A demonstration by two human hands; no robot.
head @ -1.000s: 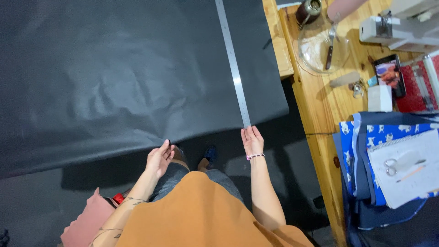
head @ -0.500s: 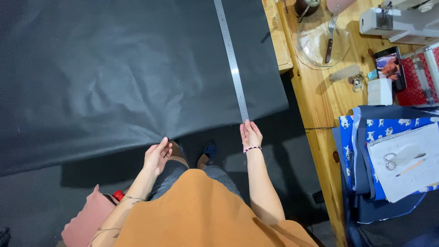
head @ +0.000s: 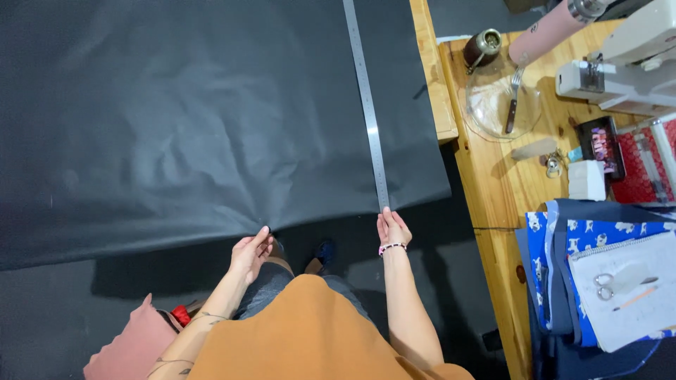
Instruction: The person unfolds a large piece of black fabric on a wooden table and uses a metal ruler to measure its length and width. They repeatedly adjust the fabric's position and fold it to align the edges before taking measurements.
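A large sheet of black fabric (head: pixel 183 112) lies spread over a table, its near edge hanging towards me. A long metal ruler (head: pixel 367 105) runs across it from the far side to the near edge. My left hand (head: pixel 251 253) pinches the fabric's near edge, where creases fan out. My right hand (head: pixel 393 229), with a bead bracelet at the wrist, rests its fingertips at the ruler's near end and the fabric edge there.
A wooden bench (head: pixel 493 183) at the right bears a glass bowl with a fork (head: pixel 504 105), a white sewing machine (head: pixel 620 67), a small white box (head: pixel 586 179) and a red case (head: pixel 651 162). Blue printed cloth (head: pixel 546 260), paper and scissors (head: pixel 611 281) lie nearer.
The view has shifted slightly. Both hands stay at the fabric's near edge, the right one still at the ruler's end.
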